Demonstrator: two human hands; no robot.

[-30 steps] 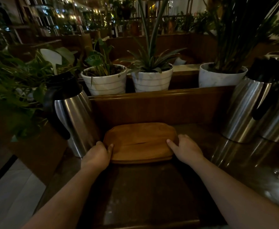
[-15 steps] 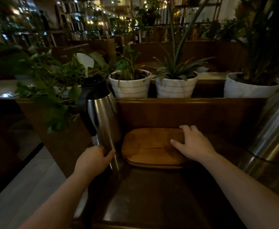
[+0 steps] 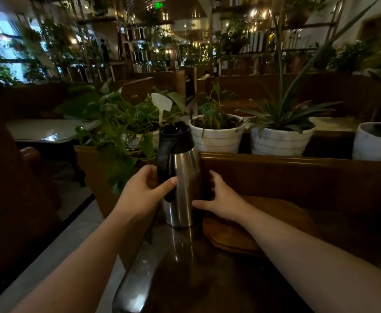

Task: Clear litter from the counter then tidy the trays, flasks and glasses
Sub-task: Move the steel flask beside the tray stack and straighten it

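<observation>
A steel flask (image 3: 182, 184) with a black lid and black handle stands upright on the dark counter (image 3: 185, 274), near its left end. My left hand (image 3: 144, 190) grips the flask at the handle side, thumb across its front. From the right, my right hand (image 3: 221, 199) wraps the flask's body, thumb low on the steel. The stacked wooden trays (image 3: 232, 236) lie just right of the flask, partly under my right forearm.
A wooden ledge (image 3: 297, 163) runs behind the counter with several white plant pots (image 3: 216, 136) on it; leaves hang over the counter's left end. The counter edge drops to a pale floor (image 3: 49, 256) on the left. A table (image 3: 40, 132) stands beyond.
My right hand left the wooden trays and moved onto the flask's right side. My left hand rose from the flask's base to its handle. The view swung left, so the right-hand flasks are out of frame.
</observation>
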